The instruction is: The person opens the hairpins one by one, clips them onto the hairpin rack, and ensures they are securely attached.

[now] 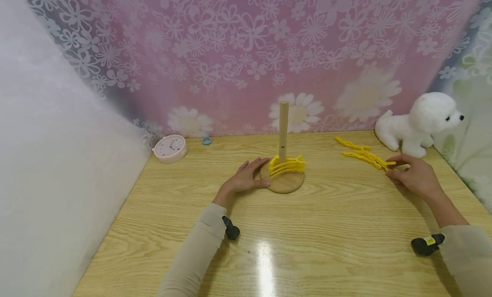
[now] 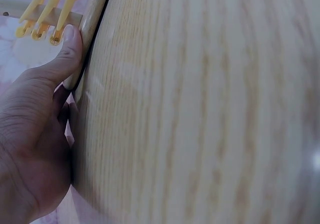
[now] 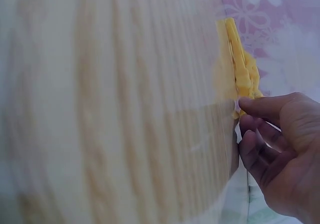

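Observation:
A wooden stand (image 1: 283, 130) has a round base and an upright post. Several yellow curved pieces (image 1: 287, 166) lie stacked around the foot of the post; in the left wrist view these yellow pieces (image 2: 64, 9) have small rounded ends. My left hand (image 1: 246, 177) holds the base at its left edge, thumb on the near side and fingers on the far side. Over on the right, my right hand (image 1: 417, 179) pinches the near end of a loose yellow curved piece (image 1: 363, 158) between thumb and forefinger. Another yellow piece (image 1: 351, 144) lies just behind it on the table.
A white toy dog (image 1: 419, 124) sits at the back right, close behind my right hand. At the back left are a pink round clock (image 1: 170, 148) and a blue ring (image 1: 206, 140). A flowered curtain (image 1: 238, 66) hangs along the back of the wooden table (image 1: 323, 228).

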Demonstrator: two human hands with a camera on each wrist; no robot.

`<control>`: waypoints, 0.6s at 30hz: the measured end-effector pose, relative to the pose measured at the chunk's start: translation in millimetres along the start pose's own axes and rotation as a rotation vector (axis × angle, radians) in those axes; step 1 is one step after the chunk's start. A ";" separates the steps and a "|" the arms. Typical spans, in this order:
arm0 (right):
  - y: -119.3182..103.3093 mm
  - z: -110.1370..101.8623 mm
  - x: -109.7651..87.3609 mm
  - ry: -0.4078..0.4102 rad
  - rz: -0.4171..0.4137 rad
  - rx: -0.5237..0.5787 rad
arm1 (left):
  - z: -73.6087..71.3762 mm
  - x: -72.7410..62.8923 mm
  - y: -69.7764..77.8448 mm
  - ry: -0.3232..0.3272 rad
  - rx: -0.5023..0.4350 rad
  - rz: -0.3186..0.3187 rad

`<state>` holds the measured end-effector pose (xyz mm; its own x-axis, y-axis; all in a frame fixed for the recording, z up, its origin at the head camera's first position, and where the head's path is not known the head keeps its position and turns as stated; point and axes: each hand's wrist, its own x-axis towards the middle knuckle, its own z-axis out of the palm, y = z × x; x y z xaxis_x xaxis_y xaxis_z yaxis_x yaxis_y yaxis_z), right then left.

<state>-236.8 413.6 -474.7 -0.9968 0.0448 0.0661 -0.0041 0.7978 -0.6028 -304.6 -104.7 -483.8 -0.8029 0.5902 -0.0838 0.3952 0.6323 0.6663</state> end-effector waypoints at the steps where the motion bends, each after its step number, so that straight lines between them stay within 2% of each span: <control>1: 0.2 0.4 0.5 0.006 -0.010 -0.011 | -0.1 0.0 -0.1 0.001 0.001 0.001; 4: -0.3 1.5 1.9 0.010 -0.034 -0.019 | 0.1 0.2 -1.0 0.004 0.007 0.007; 10: -2.5 1.5 1.1 0.016 -0.006 0.033 | 0.6 1.1 -1.8 0.000 0.008 0.010; 18: 0.3 -0.2 2.9 0.029 -0.041 -0.042 | 0.9 1.4 -1.6 0.000 0.009 0.006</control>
<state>-239.7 414.0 -474.6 -0.9931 0.0288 0.1133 -0.0406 0.8241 -0.5650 -305.9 -104.5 -485.6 -0.8006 0.5939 -0.0798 0.4038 0.6330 0.6605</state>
